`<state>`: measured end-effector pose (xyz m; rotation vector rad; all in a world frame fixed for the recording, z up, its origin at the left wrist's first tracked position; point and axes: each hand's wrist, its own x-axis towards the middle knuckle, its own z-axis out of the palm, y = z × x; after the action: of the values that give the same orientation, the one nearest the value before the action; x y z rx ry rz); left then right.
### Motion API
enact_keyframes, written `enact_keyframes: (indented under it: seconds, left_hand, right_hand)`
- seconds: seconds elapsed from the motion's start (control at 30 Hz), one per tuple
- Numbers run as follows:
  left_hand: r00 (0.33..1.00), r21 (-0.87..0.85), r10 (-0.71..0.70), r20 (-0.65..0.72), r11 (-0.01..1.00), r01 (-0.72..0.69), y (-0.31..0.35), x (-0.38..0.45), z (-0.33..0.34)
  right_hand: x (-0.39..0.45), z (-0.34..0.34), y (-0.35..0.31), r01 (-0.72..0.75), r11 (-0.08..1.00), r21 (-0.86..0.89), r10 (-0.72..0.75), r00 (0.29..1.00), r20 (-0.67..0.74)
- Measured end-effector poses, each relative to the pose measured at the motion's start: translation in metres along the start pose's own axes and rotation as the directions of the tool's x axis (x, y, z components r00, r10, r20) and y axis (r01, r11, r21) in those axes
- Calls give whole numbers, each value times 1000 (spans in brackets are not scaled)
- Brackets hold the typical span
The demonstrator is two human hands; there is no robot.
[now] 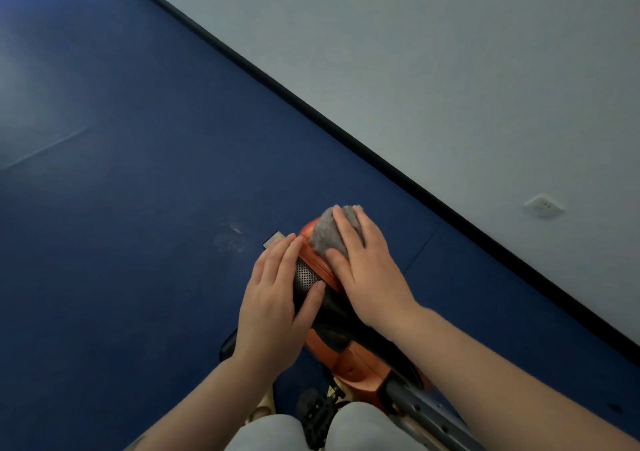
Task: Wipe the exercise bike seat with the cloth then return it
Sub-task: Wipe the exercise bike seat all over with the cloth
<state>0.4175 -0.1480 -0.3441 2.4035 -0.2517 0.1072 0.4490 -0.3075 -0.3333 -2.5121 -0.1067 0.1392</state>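
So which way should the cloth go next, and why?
Probably pull the cloth back along the seat: the right hand presses it flat on the far orange end, the black middle lies uncovered, and the left hand steadies the side.

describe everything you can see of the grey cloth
The cloth is grey and fluffy, like microfibre, bunched into a soft lump. It lies on the far, orange end of the bike seat, under the right hand, which lies flat over it. Its edges poke out at the far side and beside the thumb.
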Motion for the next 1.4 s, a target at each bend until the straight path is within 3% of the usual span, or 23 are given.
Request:
enact_keyframes:
  seconds: [0.17, 0.3, 0.43, 0.57, 0.67, 0.77, 0.87, 1.0, 1.13, 1.3, 1.4]
  left_hand:
    - [1000, 10, -25, 20, 1000, 24, 2, 0, 0]
    - [996, -30, 13, 83, 999, -11, -2, 0, -7]
    - [988, -95, 33, 153, 995, -18, -11, -1, -13]
    - [994, -124, 19, 103, 992, -6, -11, -2, -8]
    - [997, -133, 0, 72, 991, 9, -8, -4, -3]
    - [996, -143, 9, 92, 990, 5, -12, -5, -4]
    - [994, -140, 20, 105, 990, -5, -13, -4, -5]
    - [997, -134, -17, 81, 991, 27, -9, -4, -3]
    - [997, -130, -32, 77, 991, 42, -6, -6, -3]
    - [997, -130, -58, 53, 989, 64, -6, -7, 0]
    - [997, -149, -71, 21, 986, 74, -5, -7, 4]
  right_hand:
    - [46, -1, -20, -12, 990, -142, 11, 1000, -5]
    - [-5, 4, -2, 53, 994, -94, -58, 997, -59]
    - [-28, 2, 8, -56, 997, -45, 54, 998, -42]
    - [18, 5, -12, -195, 978, -74, 192, 980, -46]
    - [23, 3, -14, -112, 985, -128, 103, 992, -70]
    - [-25, 4, 3, -30, 996, -84, 24, 997, -69]
    - [-58, 6, 13, -123, 990, -74, 119, 991, -66]
    - [-18, 8, 3, -210, 978, 7, 211, 976, -58]
    - [20, 2, -8, -91, 995, -33, 89, 995, -49]
    - [-11, -6, 16, 75, 996, 46, -76, 997, 26]
    - [-50, -5, 27, 17, 999, 37, -19, 999, 51]
